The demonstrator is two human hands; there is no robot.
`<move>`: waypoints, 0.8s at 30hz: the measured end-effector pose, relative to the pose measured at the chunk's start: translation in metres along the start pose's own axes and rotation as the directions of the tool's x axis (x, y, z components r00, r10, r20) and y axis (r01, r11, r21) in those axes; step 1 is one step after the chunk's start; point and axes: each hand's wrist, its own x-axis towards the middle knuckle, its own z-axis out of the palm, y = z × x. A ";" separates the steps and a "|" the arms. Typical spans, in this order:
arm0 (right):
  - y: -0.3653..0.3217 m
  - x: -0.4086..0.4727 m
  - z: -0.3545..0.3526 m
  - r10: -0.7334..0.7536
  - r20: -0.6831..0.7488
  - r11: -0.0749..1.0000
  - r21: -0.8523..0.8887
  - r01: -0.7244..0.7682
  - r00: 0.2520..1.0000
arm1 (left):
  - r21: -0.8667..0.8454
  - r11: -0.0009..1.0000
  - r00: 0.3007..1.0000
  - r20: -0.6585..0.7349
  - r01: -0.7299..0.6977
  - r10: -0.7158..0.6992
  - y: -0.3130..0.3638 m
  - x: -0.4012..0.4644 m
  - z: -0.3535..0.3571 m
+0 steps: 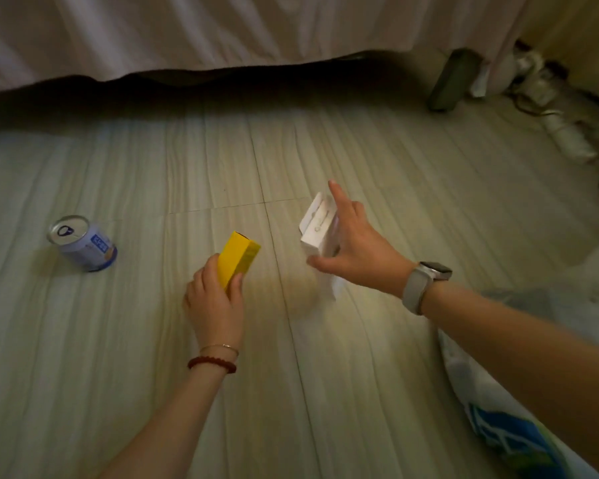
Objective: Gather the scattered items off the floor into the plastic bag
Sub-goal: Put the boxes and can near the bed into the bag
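My left hand [215, 299] grips the near end of a yellow carton [237, 259], held just above the pale wood-look floor at mid-frame. To its right, my right hand [357, 252] holds a small white box [317, 226] with an open flap, thumb under it and index finger pointing up. A blue and white drink can [83, 243] stands tilted on the floor at the left, apart from both hands. The white plastic bag [519, 420] with blue and green print lies at the lower right, under my right forearm.
A pale bed sheet [222, 32] hangs along the top, dark gap beneath it. At the upper right lie a dark grey box-like object [452, 79], a white power strip [567, 136] and tangled cables [540, 84]. Bare floor [412, 174] spreads between.
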 end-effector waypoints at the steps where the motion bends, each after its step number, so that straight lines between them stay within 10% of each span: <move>1: -0.001 -0.011 -0.019 -0.011 -0.058 0.995 0.097 0.017 0.998 | -0.093 0.996 1.000 -0.023 -0.007 0.005 0.021 -0.007 -0.004; 14: 0.065 -0.230 -0.234 0.202 -0.733 0.880 0.427 0.208 0.649 | -0.720 0.681 0.870 0.243 -0.135 0.429 0.252 -0.119 -0.009; 24: 0.128 -0.331 -0.193 0.452 -0.558 0.883 0.389 -0.262 0.696 | -0.615 0.737 0.816 0.252 -0.280 0.520 0.244 -0.176 -0.001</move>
